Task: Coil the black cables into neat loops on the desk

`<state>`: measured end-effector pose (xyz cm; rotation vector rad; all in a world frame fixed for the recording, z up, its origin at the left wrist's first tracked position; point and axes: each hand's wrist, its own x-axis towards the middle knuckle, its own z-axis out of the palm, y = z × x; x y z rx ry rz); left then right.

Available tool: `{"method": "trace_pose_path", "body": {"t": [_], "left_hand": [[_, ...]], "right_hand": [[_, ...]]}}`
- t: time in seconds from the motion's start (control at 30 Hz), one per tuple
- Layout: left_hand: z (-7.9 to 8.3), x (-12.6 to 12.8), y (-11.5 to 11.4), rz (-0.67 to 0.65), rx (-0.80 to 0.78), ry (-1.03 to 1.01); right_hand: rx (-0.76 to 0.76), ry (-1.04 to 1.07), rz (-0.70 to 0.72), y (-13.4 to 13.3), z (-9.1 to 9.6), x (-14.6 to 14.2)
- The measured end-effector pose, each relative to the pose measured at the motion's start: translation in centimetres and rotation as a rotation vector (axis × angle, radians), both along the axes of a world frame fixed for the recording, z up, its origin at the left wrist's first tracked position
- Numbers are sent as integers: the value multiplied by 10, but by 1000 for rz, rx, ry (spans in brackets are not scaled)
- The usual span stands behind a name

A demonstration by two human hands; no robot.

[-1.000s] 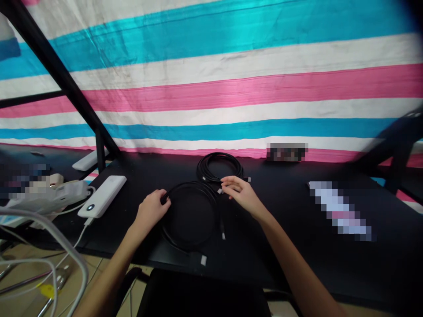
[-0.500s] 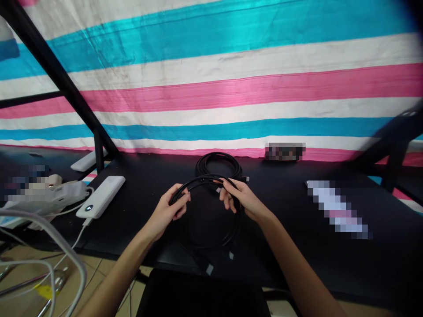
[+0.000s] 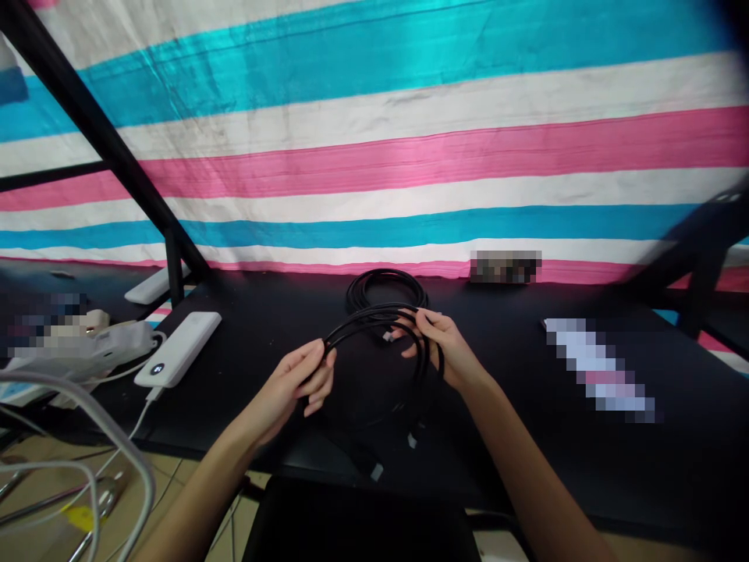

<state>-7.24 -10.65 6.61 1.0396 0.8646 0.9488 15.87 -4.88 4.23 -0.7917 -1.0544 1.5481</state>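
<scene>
Between my two hands a black cable arches in loose loops above the dark tabletop. My left hand is closed, thumb and fingers pinching the strands at the left end of the arch. Over on the right side, my right hand grips the loops between thumb and fingers. Below it the strands hang down, and a pale-tipped plug shows near the table's front. A second light-tipped plug lies by the front edge. Just behind my hands rests another coiled black cable, partly covered by the held loops.
A white power bank with a cord lies at the left, near a white power strip. Blurred-out items sit at the right and back. Black metal frame bars slant beside a striped tarp.
My right hand has shifted slightly right, and the held loops have spread into separate strands. My left hand has changed its finger position a little and still holds the cable.
</scene>
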Motion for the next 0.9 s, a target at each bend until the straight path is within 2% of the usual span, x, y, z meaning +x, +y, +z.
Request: {"method": "trace_pose_path", "body": {"t": [0.17, 0.33, 0.4, 0.53, 0.73, 0.9], "left_hand": [[-3, -2, 7, 185, 115, 53], [-12, -18, 21, 498, 146, -74], [-13, -30, 24, 574, 162, -137], [-9, -51, 23, 638, 151, -257], [-1, -71, 19, 793, 260, -252], [0, -70, 20, 816, 373, -195]], "right_hand": [[15, 76, -42, 1, -4, 4], [73, 205, -267, 11, -1, 17], [87, 263, -385, 14, 2, 25], [163, 264, -586, 15, 6, 36], [224, 211, -753, 16, 8, 36], [239, 168, -768, 17, 6, 33]]}}
